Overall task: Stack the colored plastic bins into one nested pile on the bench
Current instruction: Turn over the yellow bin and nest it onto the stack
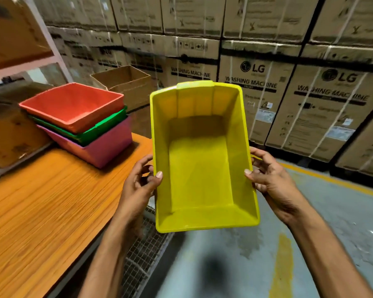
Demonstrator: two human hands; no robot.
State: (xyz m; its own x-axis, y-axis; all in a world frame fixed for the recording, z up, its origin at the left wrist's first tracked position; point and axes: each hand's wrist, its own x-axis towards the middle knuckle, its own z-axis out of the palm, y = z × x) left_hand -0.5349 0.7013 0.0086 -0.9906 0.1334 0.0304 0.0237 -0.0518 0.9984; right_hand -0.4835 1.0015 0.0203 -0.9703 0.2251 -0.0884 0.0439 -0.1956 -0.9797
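Observation:
An empty yellow bin hangs in the air right of the orange wooden bench, its open side facing me. My left hand grips its left rim and my right hand grips its right rim, thumbs inside. At the bench's far end stands a nested pile: a red bin on top, a green bin under it, a pink bin at the bottom. The pile lies up and to the left of the yellow bin, apart from it.
An open cardboard box stands behind the pile. A wall of stacked washing-machine cartons fills the background. A shelf rack with boxes is at the left. Wire mesh hangs below the bench edge. The grey floor has yellow lines.

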